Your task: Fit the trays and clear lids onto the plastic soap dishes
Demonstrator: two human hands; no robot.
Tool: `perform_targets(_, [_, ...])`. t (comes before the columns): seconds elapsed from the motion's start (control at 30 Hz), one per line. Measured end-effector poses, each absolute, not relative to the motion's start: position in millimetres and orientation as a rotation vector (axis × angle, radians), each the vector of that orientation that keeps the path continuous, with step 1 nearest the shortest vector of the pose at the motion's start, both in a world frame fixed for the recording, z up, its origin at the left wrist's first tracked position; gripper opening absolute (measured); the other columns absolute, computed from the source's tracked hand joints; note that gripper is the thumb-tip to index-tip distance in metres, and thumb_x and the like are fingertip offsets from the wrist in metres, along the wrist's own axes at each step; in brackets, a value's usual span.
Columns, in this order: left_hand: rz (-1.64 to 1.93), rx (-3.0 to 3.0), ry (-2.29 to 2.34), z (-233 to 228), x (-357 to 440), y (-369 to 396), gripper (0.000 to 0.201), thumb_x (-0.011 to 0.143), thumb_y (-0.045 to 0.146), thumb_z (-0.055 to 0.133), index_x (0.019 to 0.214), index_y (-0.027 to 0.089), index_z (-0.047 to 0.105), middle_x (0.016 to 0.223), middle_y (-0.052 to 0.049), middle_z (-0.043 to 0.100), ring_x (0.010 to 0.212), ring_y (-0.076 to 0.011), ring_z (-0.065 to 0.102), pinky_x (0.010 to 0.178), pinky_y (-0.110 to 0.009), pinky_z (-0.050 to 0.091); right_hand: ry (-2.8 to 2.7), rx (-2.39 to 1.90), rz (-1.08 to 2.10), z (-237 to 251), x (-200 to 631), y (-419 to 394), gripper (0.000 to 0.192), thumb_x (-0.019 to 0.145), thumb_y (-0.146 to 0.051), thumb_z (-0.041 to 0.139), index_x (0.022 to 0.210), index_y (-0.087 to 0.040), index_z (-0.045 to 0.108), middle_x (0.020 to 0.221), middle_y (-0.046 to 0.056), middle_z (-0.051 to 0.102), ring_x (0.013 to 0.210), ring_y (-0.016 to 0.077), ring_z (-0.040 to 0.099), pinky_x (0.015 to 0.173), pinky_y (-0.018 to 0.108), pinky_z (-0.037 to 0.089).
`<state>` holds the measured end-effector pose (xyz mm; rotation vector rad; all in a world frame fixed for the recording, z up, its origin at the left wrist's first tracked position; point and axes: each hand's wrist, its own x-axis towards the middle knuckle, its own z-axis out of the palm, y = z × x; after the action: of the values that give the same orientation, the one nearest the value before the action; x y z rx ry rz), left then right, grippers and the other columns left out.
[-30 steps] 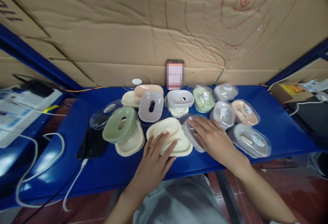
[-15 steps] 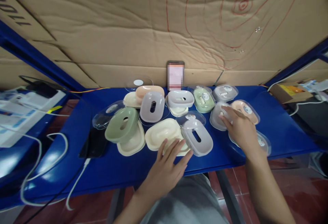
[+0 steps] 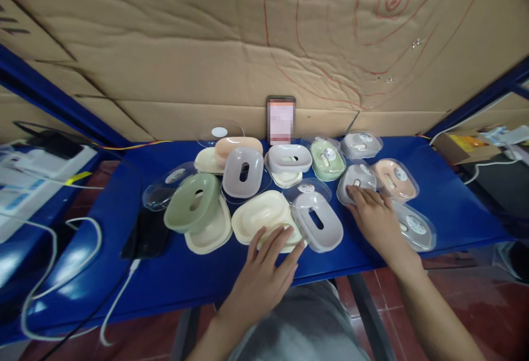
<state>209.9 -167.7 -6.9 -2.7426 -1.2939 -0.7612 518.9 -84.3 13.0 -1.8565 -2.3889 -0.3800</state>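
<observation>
My left hand (image 3: 270, 264) lies with fingers spread over the front edge of a cream oval soap dish (image 3: 258, 215). Beside it, a grey soap dish with a slot (image 3: 326, 229) has a clear lid (image 3: 306, 189) behind it. On the right, my right hand (image 3: 378, 226) is open, its fingertips on the near part of a lidded grey soap dish (image 3: 359, 172). Close to that hand are a lidded peach soap dish (image 3: 399, 179) and another clear-lidded dish (image 3: 417, 229), partly hidden by the hand.
A green dish (image 3: 192, 204) leans on a cream tray (image 3: 210, 234) at left. More grey, peach and lidded green (image 3: 328, 162) dishes stand behind. A phone (image 3: 281, 121) leans on the cardboard wall (image 3: 185, 63). White cables (image 3: 45, 229) and a black device (image 3: 144, 237) lie left.
My right hand has moved slightly left and down, from the top of the lidded grey dish to its near edge, its fingers less pinched. My left hand stays about where it was.
</observation>
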Motion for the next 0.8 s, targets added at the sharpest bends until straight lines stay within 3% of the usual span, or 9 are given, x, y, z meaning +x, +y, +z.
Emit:
perform_targets(0.17, [-0.751,-2.757,-1.309,-8,209,-168,0.042,0.107,0.021,0.056,0.148,0.026,0.063,0.151,-0.013,0.061,0.146,-0.0287,0.055,0.128,-0.056,0.038,-2.342,-1.744,-0.187,22,537,-68,0.045,0.112,-0.039,0.044,0.146,-0.014,0.061,0.134,0.019,0.075,0.124,0.0357,0.071,0.109,0.054,0.050])
perform_targets(0.3, [-0.743,-2.762,-1.319,-7,208,-168,0.042,0.107,0.020,0.056,0.149,0.026,0.063,0.152,-0.013,0.061,0.147,-0.0285,0.054,0.127,-0.056,0.038,-2.352,-1.603,-0.065,42,539,-61,0.043,0.111,-0.048,0.051,0.140,-0.021,0.066,0.136,0.012,0.075,0.125,0.0327,0.071,0.106,0.049,0.054])
perform_targets(0.47, [-0.778,-2.749,-1.298,-8,209,-168,0.041,0.108,0.020,0.055,0.147,0.025,0.064,0.151,-0.013,0.062,0.145,-0.0292,0.056,0.126,-0.057,0.040,-2.476,-1.593,-0.236,70,510,-35,0.031,0.109,-0.030,0.051,0.128,-0.019,0.072,0.124,0.013,0.078,0.113,0.0332,0.074,0.100,0.050,0.055])
perform_targets(0.57, [-0.776,-2.750,-1.300,-10,209,-169,0.042,0.107,0.019,0.056,0.148,0.025,0.064,0.151,-0.013,0.062,0.145,-0.0293,0.056,0.127,-0.056,0.038,-2.602,-1.539,-0.341,72,489,-12,0.033,0.104,-0.023,0.056,0.134,-0.019,0.070,0.141,0.015,0.071,0.130,0.0366,0.066,0.108,0.053,0.051])
perform_targets(0.67, [-0.761,-2.762,-1.297,-11,209,-170,0.042,0.107,0.020,0.057,0.148,0.025,0.064,0.152,-0.013,0.062,0.146,-0.0296,0.056,0.128,-0.056,0.037,-2.663,-1.573,-0.379,68,477,8,0.053,0.099,-0.027,0.067,0.150,-0.019,0.059,0.160,0.017,0.055,0.144,0.0403,0.054,0.112,0.055,0.049])
perform_targets(0.8, [-0.759,-2.772,-1.294,-10,208,-170,0.042,0.107,0.020,0.056,0.148,0.025,0.064,0.151,-0.013,0.062,0.146,-0.0294,0.056,0.127,-0.056,0.039,-2.612,-1.685,-0.357,72,481,21,0.052,0.101,-0.022,0.058,0.153,-0.021,0.057,0.159,0.014,0.056,0.125,0.0350,0.068,0.093,0.045,0.059])
